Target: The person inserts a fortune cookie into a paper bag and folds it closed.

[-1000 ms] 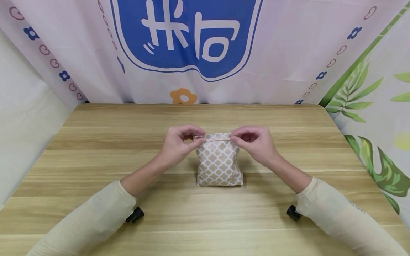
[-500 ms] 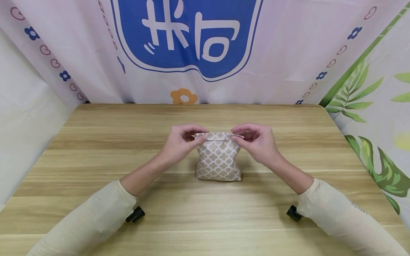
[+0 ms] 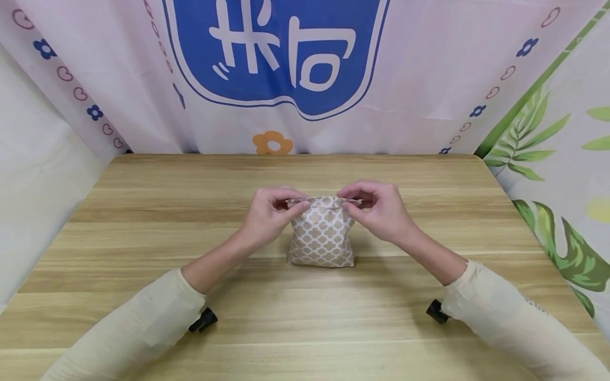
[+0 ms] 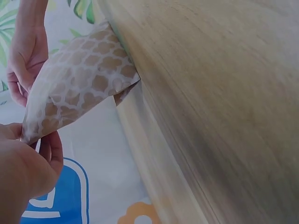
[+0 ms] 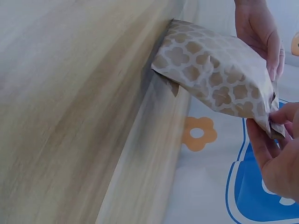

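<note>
A small paper bag, tan with a white lattice print, stands on the wooden table. Its top edge is folded over into a narrow band. The left hand pinches the left end of this band, thumb in front and fingers behind. At the other end, the right hand pinches the band the same way. In the left wrist view the bag looks plump and tapers toward the pinched top. The right wrist view shows the folded end of the bag between thumb and fingers. The bag's contents are hidden.
A white curtain with a blue emblem hangs behind the table's far edge. Leaf-printed cloth lines the right side. Black wrist devices sit below both sleeves.
The bag's lower edge has moved away from the person and a little left. The right fingers have shifted slightly inward along the folded band; both hands keep their pinch.
</note>
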### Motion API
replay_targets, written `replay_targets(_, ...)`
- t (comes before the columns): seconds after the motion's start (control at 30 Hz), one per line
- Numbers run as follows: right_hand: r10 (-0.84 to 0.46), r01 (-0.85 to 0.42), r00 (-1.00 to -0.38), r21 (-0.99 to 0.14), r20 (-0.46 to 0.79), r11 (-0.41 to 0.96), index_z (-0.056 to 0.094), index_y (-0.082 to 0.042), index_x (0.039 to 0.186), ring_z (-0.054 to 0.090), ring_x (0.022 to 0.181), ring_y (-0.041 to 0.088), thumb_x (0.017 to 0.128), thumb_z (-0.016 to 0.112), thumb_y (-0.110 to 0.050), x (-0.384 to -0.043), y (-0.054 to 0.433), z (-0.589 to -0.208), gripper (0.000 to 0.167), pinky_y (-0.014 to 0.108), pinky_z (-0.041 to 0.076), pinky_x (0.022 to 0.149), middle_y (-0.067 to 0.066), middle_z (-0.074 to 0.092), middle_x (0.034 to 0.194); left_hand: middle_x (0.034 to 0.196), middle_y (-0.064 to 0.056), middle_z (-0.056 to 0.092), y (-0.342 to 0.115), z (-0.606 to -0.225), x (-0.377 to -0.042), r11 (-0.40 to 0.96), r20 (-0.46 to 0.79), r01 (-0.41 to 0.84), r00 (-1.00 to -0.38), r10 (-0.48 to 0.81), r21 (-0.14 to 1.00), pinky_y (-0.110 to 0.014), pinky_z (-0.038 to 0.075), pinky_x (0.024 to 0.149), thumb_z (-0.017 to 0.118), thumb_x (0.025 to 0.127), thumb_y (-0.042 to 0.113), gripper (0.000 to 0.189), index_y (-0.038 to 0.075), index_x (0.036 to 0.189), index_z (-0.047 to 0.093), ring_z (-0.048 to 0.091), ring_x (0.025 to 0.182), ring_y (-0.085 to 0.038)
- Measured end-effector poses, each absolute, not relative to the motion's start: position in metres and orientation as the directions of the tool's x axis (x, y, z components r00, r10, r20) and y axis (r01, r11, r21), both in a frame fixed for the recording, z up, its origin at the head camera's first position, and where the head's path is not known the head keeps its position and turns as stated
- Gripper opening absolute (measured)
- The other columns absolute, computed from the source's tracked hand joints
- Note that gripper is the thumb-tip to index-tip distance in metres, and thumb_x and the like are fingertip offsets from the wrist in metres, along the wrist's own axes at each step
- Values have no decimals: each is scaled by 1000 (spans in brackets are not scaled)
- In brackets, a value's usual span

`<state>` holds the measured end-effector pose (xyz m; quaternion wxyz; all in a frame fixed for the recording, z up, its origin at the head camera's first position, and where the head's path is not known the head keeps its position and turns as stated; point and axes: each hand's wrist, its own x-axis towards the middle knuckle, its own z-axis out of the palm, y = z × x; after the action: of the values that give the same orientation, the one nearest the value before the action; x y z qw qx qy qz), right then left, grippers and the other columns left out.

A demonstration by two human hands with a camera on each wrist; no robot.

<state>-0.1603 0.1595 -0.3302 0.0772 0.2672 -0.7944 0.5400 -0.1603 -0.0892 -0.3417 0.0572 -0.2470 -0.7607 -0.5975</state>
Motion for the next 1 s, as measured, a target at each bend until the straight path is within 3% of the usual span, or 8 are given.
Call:
replay_targets(0.13, -363, -493, -854, -802, 372, 337, 75, 7, 105, 73, 91, 23, 88, 70, 13, -161, 159, -326, 19, 26, 62, 77, 18, 76, 103, 90, -17, 75, -89, -341, -160, 167, 404, 468, -860, 312, 868, -21, 48, 59, 74, 91, -6, 6, -7, 96, 78, 58, 67, -13)
replay_targets(0.3, -456, -520, -829, -744, 322, 420, 78, -2, 109, 70, 96, 21, 91, 73, -2, -163, 154, -318, 19, 33, 60, 85, 9, 76, 107, 89, -15, 76, -88, -341, -160, 169, 453, 522, -830, 326, 836, -25, 49, 60, 74, 91, -7, 7, -5, 94, 79, 59, 68, -15)
replay_targets(0.5, -543, -575, -777, -710, 318, 406, 80, -5, 102, 67, 80, 16, 94, 77, -12, -167, 141, -312, 11, 30, 60, 72, 3, 76, 94, 89, -13, 77, -88, -341, -159, 157, 519, 595, -780, 350, 788, -20, 46, 59, 75, 90, -8, 8, -4, 95, 80, 59, 68, -14)
replay_targets(0.73, -557, -640, -737, -659, 383, 394, 83, -4, 95, 56, 65, 12, 93, 78, -9, -168, 136, -315, 7, 22, 48, 58, 1, 74, 82, 90, -11, 78, -88, -345, -156, 141, 586, 659, -731, 351, 738, -20, 46, 59, 75, 89, -9, 12, -3, 97, 80, 59, 68, -14)
replay_targets(0.87, -521, -638, -749, -661, 410, 396, 83, -4, 91, 57, 64, 13, 90, 81, -9, -166, 138, -318, 5, 22, 48, 57, 1, 74, 81, 90, -12, 78, -88, -348, -156, 149, 625, 696, -704, 337, 703, -19, 47, 59, 75, 87, -11, 12, -3, 96, 80, 60, 67, -14)
replay_targets(1.0, -442, -580, -804, -683, 397, 444, 83, -6, 86, 61, 64, 15, 87, 85, -14, -164, 141, -320, 8, 22, 53, 57, 1, 74, 78, 90, -14, 78, -87, -351, -156, 146, 656, 719, -684, 317, 679, -19, 48, 57, 76, 86, -13, 12, -5, 94, 80, 60, 65, -14)
